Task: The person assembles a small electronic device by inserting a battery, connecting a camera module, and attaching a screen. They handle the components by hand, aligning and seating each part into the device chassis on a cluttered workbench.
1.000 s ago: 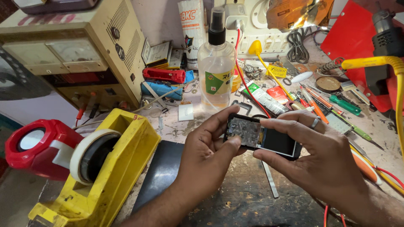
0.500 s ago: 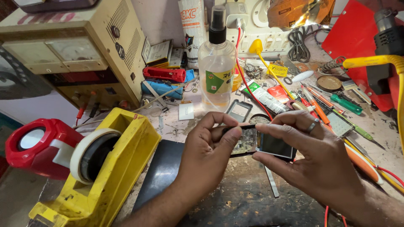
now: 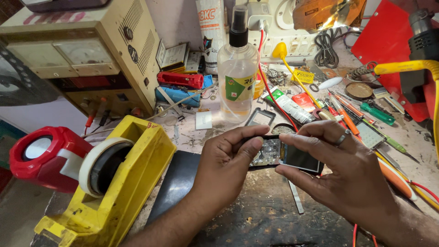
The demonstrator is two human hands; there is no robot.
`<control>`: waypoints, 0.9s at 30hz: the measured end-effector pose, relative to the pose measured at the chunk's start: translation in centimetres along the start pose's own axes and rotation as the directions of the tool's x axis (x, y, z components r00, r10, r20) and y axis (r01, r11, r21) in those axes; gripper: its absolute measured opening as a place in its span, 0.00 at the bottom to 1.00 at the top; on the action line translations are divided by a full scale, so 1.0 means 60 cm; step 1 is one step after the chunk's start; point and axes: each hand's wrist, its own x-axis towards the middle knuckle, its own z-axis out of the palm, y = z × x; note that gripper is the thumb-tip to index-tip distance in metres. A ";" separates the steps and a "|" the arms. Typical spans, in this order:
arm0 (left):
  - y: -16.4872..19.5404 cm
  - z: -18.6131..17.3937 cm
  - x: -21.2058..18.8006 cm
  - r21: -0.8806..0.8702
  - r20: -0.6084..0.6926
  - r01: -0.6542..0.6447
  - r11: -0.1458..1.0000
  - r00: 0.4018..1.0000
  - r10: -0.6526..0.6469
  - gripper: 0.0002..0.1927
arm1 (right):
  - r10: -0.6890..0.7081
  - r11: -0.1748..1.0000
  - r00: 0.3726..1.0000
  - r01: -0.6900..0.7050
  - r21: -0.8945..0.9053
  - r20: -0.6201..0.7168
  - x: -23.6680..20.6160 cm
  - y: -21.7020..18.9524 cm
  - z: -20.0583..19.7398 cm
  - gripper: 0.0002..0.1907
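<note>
In the head view, a small opened phone [image 3: 284, 154] is being held at the centre of the frame, just above the dark worktop [image 3: 256, 215]. It is being gripped at its left end by the left hand [image 3: 226, 167], with the thumb and fingers closed on its edges, and at its right end by the right hand [image 3: 340, 171], whose ringed fingers are being pressed over the dark screen part. The phone's long axis is lying left to right across the frame, tilted slightly down to the right, with the bare circuit board showing nearer the left hand. A clear spray bottle [image 3: 237, 68] is standing upright above the phone, well apart from it. A yellow tape dispenser [image 3: 116, 183] is sitting at lower left, beside a red speaker [image 3: 43, 158].
</note>
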 end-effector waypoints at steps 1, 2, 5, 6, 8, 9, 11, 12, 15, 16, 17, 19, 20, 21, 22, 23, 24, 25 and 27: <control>0.000 0.000 0.000 -0.024 0.009 -0.001 1.000 1.000 0.002 0.15 | -0.009 1.000 1.000 0.009 0.010 0.001 -0.001 0.000 0.000 0.28; 0.001 -0.001 0.001 -0.048 0.019 -0.002 0.999 1.000 0.003 0.15 | -0.016 1.000 1.000 0.016 0.019 0.002 -0.001 0.001 0.000 0.28; 0.007 -0.002 0.003 -0.153 0.050 0.098 0.983 0.995 -0.091 0.17 | -0.010 1.000 1.000 0.010 0.021 0.024 0.001 0.006 -0.001 0.28; 0.010 -0.003 0.004 -0.193 0.062 0.148 0.970 0.988 -0.138 0.18 | -0.003 1.000 0.999 0.003 0.018 0.035 0.004 0.008 -0.001 0.28; 0.017 -0.008 0.005 -0.217 0.142 0.174 0.960 0.979 -0.146 0.19 | 0.029 0.998 0.997 -0.033 0.058 0.073 0.009 0.013 -0.004 0.28; 0.019 -0.009 0.006 -0.227 0.182 0.188 0.956 0.972 -0.148 0.19 | 0.044 0.996 0.995 -0.051 0.078 0.091 0.011 0.016 -0.005 0.29; 0.022 -0.009 0.005 -0.163 0.192 0.168 0.972 0.972 -0.136 0.21 | 0.060 0.994 0.995 -0.067 0.088 0.086 0.012 0.018 -0.007 0.28; 0.023 -0.009 0.005 -0.130 0.198 0.157 0.979 0.972 -0.130 0.22 | 0.068 0.993 0.994 -0.075 0.094 0.082 0.012 0.019 -0.007 0.28; 0.022 -0.008 0.003 -0.186 0.158 0.165 0.969 0.978 -0.136 0.19 | 0.041 0.992 0.997 -0.048 0.115 0.067 0.008 0.018 -0.006 0.28; 0.020 -0.008 0.003 -0.200 0.153 0.157 0.967 0.980 -0.127 0.19 | 0.039 0.993 0.998 -0.045 0.111 0.057 0.007 0.017 -0.005 0.29; 0.018 -0.007 0.002 -0.214 0.149 0.150 0.965 0.982 -0.120 0.19 | 0.038 0.993 0.998 -0.043 0.107 0.049 0.005 0.015 -0.004 0.29; 0.015 -0.008 0.001 -0.235 0.141 0.146 0.961 0.983 -0.115 0.18 | 0.044 0.995 0.998 -0.047 0.090 0.039 0.004 0.013 -0.002 0.29; 0.013 -0.009 0.000 -0.241 0.135 0.147 0.959 0.984 -0.117 0.18 | 0.049 0.996 0.998 -0.051 0.078 0.038 0.004 0.011 -0.001 0.28; 0.011 -0.010 0.000 -0.246 0.129 0.149 0.958 0.984 -0.120 0.18 | 0.053 0.996 0.998 -0.055 0.067 0.037 0.003 0.010 -0.001 0.28; 0.009 -0.011 0.000 -0.239 0.128 0.134 0.962 0.986 -0.105 0.18 | 0.048 0.996 0.998 -0.050 0.070 0.033 0.003 0.009 0.000 0.28; 0.007 -0.012 0.000 -0.231 0.126 0.120 0.966 0.988 -0.092 0.18 | 0.043 0.996 0.999 -0.046 0.074 0.030 0.003 0.008 0.000 0.29; 0.005 -0.012 0.000 -0.224 0.124 0.105 0.969 0.989 -0.079 0.17 | 0.039 0.996 0.999 -0.041 0.077 0.026 0.002 0.007 0.000 0.29; 0.004 -0.011 0.001 -0.214 0.130 0.085 0.973 0.990 -0.058 0.17 | 0.050 0.996 0.998 -0.052 0.066 0.031 0.002 0.007 0.000 0.29; 0.003 -0.010 0.002 -0.197 0.142 0.046 0.979 0.990 -0.018 0.17 | 0.074 0.996 0.996 -0.076 0.043 0.043 0.001 0.007 -0.001 0.29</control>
